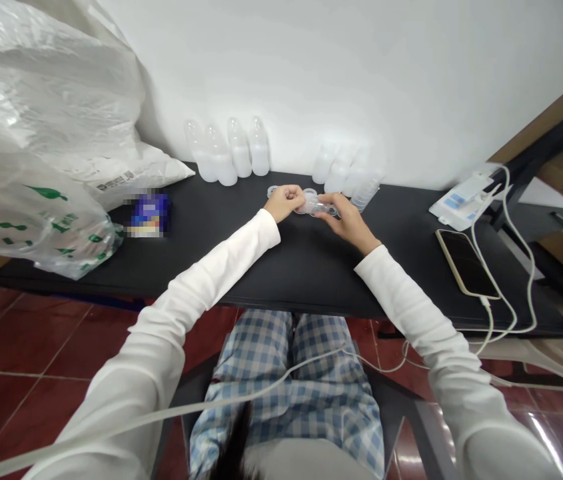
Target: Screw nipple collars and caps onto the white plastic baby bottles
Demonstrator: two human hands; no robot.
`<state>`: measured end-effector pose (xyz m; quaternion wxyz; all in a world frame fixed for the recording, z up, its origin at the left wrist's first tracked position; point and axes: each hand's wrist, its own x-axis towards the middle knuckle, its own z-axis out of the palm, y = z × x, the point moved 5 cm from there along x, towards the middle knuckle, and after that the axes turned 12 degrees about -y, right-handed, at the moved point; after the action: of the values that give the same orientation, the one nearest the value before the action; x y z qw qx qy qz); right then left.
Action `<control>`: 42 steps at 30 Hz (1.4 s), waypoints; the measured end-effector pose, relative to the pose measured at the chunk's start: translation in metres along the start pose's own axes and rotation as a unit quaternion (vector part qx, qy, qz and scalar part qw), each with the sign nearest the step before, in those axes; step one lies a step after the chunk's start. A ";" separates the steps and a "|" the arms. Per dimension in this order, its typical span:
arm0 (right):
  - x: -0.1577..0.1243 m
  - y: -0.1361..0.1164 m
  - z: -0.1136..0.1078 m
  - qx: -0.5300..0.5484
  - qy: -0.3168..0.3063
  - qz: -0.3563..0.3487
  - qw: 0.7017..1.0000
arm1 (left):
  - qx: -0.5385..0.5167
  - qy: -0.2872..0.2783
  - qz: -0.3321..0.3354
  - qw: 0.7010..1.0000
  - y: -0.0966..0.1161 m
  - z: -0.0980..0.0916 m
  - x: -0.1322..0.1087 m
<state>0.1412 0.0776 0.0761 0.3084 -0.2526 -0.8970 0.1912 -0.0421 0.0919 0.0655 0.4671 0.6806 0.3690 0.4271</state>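
My right hand [344, 217] grips a small clear plastic bottle top [318, 205] between thumb and fingers, just above the black table. At its left end my left hand [285, 202] is closed in a pinch; whatever lies between those fingertips is too small to make out. A clear ring [272, 191] lies partly hidden behind the left hand, and another clear round part [310, 193] shows just behind the bottle top. Beyond the right hand stand several frosted bottles without domed caps [337, 175], beside a leaning stack of clear round parts [365, 193].
Several capped baby bottles [226, 163] stand against the wall. Plastic bags [61, 193] and a blue packet [150, 215] occupy the left side. A phone [466, 263] with a white cable [526, 267] and a white-and-blue package [461, 200] lie on the right of the black table [306, 280].
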 end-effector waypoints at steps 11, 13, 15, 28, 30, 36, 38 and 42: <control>-0.004 -0.001 -0.001 -0.087 0.001 -0.052 0.995 | -0.037 0.012 -0.008 0.999 -0.005 0.006 0.003; -0.003 0.000 0.000 -0.060 0.006 -0.050 0.997 | -0.031 0.006 0.010 0.999 -0.004 0.007 0.002; -0.003 0.002 0.001 -0.026 0.012 -0.028 0.999 | -0.032 0.004 0.022 0.999 -0.005 0.008 0.001; -0.004 0.008 0.003 0.064 0.081 0.075 0.992 | 0.009 0.050 0.048 0.998 -0.007 0.015 -0.002; -0.004 0.006 -0.001 0.031 0.080 0.051 0.995 | 0.001 0.068 0.054 0.996 -0.007 0.013 -0.002; -0.007 0.002 -0.014 -0.059 0.055 0.002 0.997 | -0.043 0.157 0.033 0.986 -0.020 -0.006 -0.002; -0.009 0.000 -0.019 -0.088 0.068 -0.004 0.994 | -0.066 0.153 0.014 0.986 -0.024 -0.007 -0.002; -0.009 -0.007 -0.020 -0.174 0.065 -0.023 0.982 | -0.162 0.142 -0.006 0.976 -0.022 0.001 -0.005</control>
<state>0.1574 0.0707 0.0901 0.3215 -0.2936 -0.9002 0.0078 -0.0450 0.0931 0.0432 0.5165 0.5257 0.3620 0.5708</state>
